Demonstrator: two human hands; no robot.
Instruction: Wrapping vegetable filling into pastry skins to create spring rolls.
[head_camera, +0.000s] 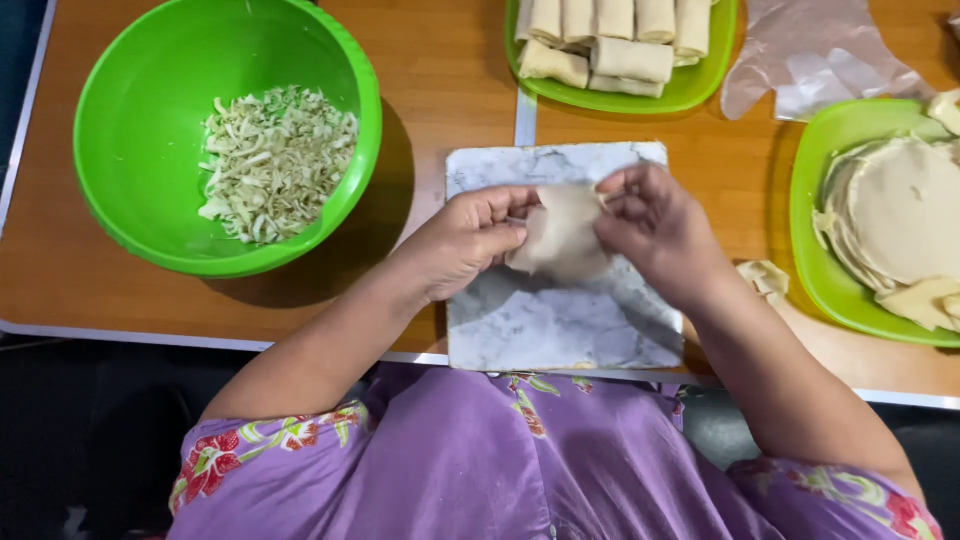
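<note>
head view: both hands, left hand (470, 240) and right hand (650, 225), pinch a thin wrapper (562, 240) over the marble slab (560, 320); fold snugly, evenly. shredded filling sits in the bowl (130, 60) at ten o'clock.

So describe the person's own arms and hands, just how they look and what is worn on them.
Both forearms are bare from above the elbow down. The left hand and right hand wear no gloves, and no ring, watch or bracelet shows. Short purple sleeves with a red and green flower print cover the upper arms, part of a purple garment.
</note>
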